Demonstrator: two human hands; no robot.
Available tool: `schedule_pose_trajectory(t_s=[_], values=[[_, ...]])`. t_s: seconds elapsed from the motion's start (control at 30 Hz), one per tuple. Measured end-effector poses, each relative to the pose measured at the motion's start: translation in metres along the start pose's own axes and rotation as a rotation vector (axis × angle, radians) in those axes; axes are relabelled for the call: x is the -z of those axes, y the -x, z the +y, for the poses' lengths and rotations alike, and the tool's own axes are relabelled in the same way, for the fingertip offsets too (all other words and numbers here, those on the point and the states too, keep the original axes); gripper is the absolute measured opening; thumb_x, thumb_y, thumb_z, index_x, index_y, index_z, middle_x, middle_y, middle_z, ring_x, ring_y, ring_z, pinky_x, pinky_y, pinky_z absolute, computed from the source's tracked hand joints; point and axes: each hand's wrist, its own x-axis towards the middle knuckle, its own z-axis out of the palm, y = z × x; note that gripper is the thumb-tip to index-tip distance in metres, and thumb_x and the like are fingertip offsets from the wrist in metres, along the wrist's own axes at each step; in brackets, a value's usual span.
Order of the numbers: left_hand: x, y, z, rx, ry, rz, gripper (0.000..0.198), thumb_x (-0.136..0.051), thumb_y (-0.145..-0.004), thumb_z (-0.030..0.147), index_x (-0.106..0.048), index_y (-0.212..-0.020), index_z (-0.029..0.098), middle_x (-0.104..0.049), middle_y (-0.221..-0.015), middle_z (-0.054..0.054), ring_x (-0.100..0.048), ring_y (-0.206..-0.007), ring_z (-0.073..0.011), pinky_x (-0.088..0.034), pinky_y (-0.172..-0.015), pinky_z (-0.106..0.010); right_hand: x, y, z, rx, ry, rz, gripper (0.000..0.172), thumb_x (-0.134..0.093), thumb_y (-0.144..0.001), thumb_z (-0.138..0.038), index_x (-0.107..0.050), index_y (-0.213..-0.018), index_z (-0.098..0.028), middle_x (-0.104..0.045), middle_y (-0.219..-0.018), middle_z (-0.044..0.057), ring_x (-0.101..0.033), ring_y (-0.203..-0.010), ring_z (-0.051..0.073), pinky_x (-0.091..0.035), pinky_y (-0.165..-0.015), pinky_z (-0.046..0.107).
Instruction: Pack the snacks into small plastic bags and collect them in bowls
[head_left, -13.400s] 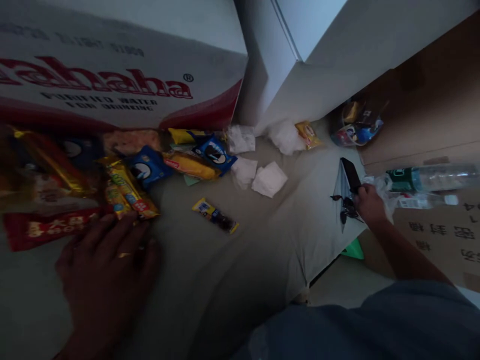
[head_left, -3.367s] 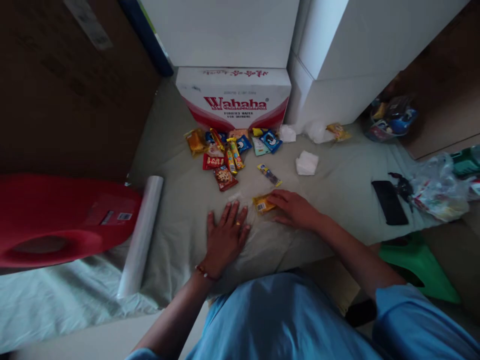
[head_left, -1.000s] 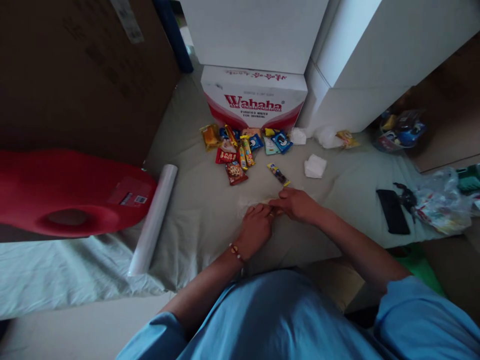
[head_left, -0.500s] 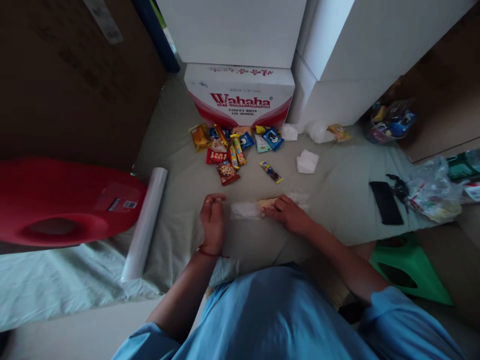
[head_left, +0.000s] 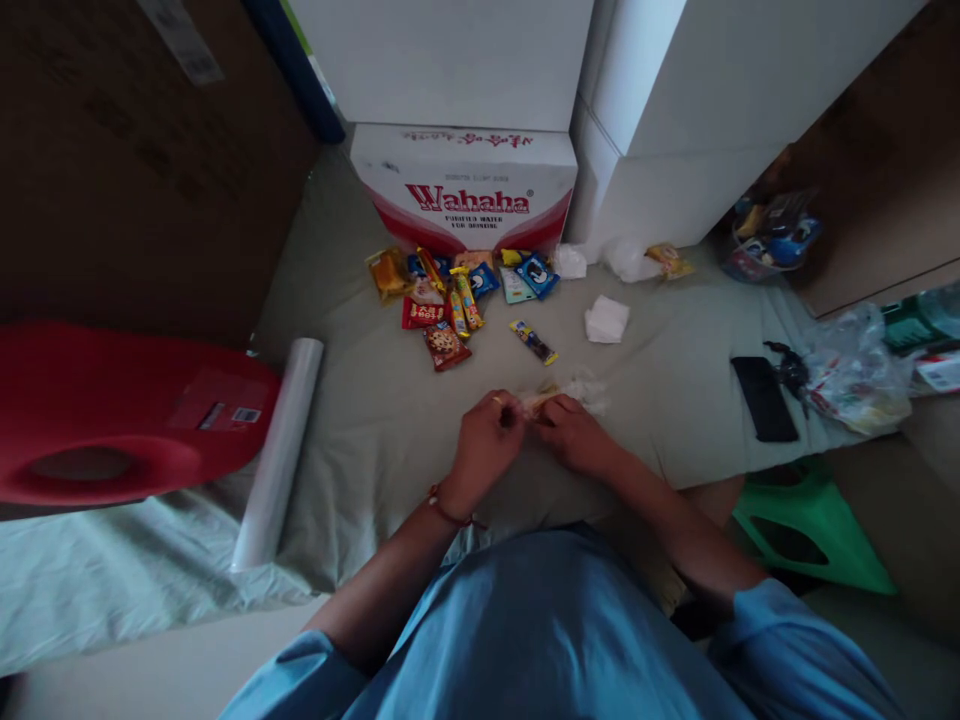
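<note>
My left hand [head_left: 486, 440] is closed in a pinch at the left end of a strip of thin clear plastic film [head_left: 589, 392], close beside my other hand. My right hand [head_left: 576, 436] has its fingers curled on a small tan snack packet [head_left: 537, 403] lying on the film. Both hands hide most of the packet. To the packet's right, the film lies crumpled on the cloth. A slim snack stick [head_left: 533, 342] in a dark and yellow wrapper lies just beyond my hands.
Several wrapped snacks [head_left: 446, 348] lie before the Wahaha carton [head_left: 465, 190]. A folded white tissue [head_left: 607, 320] is to their right. On the left are a film roll [head_left: 279, 455] and a red jug [head_left: 142, 400]; a phone [head_left: 765, 398] and plastic bag [head_left: 855, 375] lie right.
My left hand has moved right, bringing the film's left end against the packet. My right hand stays on the packet. The view has shifted slightly.
</note>
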Motion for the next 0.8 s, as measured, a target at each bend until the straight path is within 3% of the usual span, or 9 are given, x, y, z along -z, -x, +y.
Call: schedule_pose_trajectory(t_s=[0.1, 0.23, 0.37, 0.43, 0.53, 0.6, 0.67, 0.73, 0.8], values=[[-0.019, -0.008, 0.006, -0.132, -0.157, -0.085, 0.019, -0.053, -0.097, 0.025, -0.07, -0.098, 0.018, -0.073, -0.108, -0.01, -0.067, -0.101, -0.0222, -0.055, -0.094, -0.039, -0.004, 0.012, -0.005, -0.023, -0.019, 0.083, 0.024, -0.055, -0.101, -0.02, -0.074, -0.116, -0.017, -0.065, -0.114, 0.015, -0.05, -0.118, 0.028, -0.045, -0.101, 0.044], [-0.03, -0.006, -0.002, -0.269, -0.384, -0.167, 0.025, -0.049, -0.099, 0.02, -0.069, -0.113, 0.016, -0.069, -0.124, -0.014, -0.062, -0.112, -0.0265, -0.052, -0.103, -0.045, 0.005, 0.042, 0.001, -0.052, -0.184, 0.089, 0.023, -0.056, -0.097, -0.015, -0.075, -0.11, -0.02, -0.069, -0.101, 0.011, -0.057, -0.106, 0.026, -0.05, -0.094, 0.042], [-0.036, 0.005, -0.013, -0.34, -0.47, -0.184, 0.038, -0.05, -0.095, 0.012, -0.063, -0.131, 0.015, -0.062, -0.142, -0.015, -0.057, -0.121, -0.0273, -0.05, -0.107, -0.045, 0.024, 0.049, 0.032, -0.36, -0.413, 0.373, 0.027, -0.051, -0.098, -0.021, -0.072, -0.114, -0.022, -0.068, -0.102, 0.009, -0.062, -0.088, 0.019, -0.052, -0.08, 0.033], [-0.039, 0.01, -0.016, -0.347, -0.5, -0.186, 0.045, -0.05, -0.093, 0.01, -0.06, -0.136, 0.012, -0.059, -0.146, -0.017, -0.055, -0.127, -0.0288, -0.049, -0.109, -0.046, 0.029, 0.035, 0.051, -0.507, -0.484, 0.46, 0.04, -0.056, -0.095, -0.025, -0.063, -0.134, -0.022, -0.065, -0.124, 0.012, -0.06, -0.077, 0.015, -0.052, -0.074, 0.032], [-0.043, 0.017, -0.018, -0.341, -0.53, -0.188, 0.051, -0.049, -0.092, 0.009, -0.057, -0.142, 0.012, -0.056, -0.15, -0.019, -0.053, -0.133, -0.0305, -0.047, -0.112, -0.048, 0.029, 0.002, 0.075, -0.542, -0.656, 0.278, 0.075, -0.068, -0.084, -0.028, -0.044, -0.155, -0.022, -0.062, -0.133, 0.015, -0.055, -0.066, 0.011, -0.052, -0.069, 0.029], [-0.044, 0.021, -0.018, -0.338, -0.542, -0.187, 0.056, -0.049, -0.092, 0.01, -0.052, -0.148, 0.015, -0.053, -0.154, -0.018, -0.051, -0.137, -0.0308, -0.046, -0.114, -0.049, 0.028, -0.012, 0.082, -0.523, -0.754, 0.162, 0.068, -0.068, -0.084, -0.031, -0.053, -0.148, -0.019, -0.07, -0.111, 0.009, -0.057, -0.067, 0.012, -0.051, -0.069, 0.029], [-0.044, 0.025, -0.019, -0.334, -0.551, -0.188, 0.06, -0.048, -0.093, 0.01, -0.047, -0.153, 0.016, -0.049, -0.158, -0.018, -0.049, -0.14, -0.031, -0.045, -0.114, -0.048, 0.03, -0.012, 0.085, -0.494, -0.781, 0.194, 0.044, -0.067, -0.087, -0.038, -0.07, -0.126, -0.018, -0.069, -0.095, 0.005, -0.061, -0.076, 0.015, -0.051, -0.075, 0.03], [-0.045, 0.029, -0.019, -0.33, -0.554, -0.196, 0.062, -0.047, -0.094, 0.011, -0.043, -0.156, 0.015, -0.046, -0.161, -0.018, -0.047, -0.143, -0.0307, -0.044, -0.115, -0.047, 0.036, 0.005, 0.087, -0.456, -0.773, 0.303, 0.03, -0.066, -0.089, -0.042, -0.077, -0.105, -0.02, -0.069, -0.094, 0.005, -0.063, -0.084, 0.017, -0.051, -0.081, 0.032], [-0.046, 0.032, -0.02, -0.328, -0.559, -0.206, 0.063, -0.046, -0.095, 0.011, -0.041, -0.158, 0.015, -0.043, -0.164, -0.016, -0.045, -0.145, -0.0296, -0.043, -0.115, -0.046, 0.046, 0.034, 0.09, -0.406, -0.782, 0.309, 0.025, -0.067, -0.089, -0.044, -0.078, -0.096, -0.022, -0.069, -0.095, 0.005, -0.065, -0.09, 0.018, -0.051, -0.086, 0.034]])
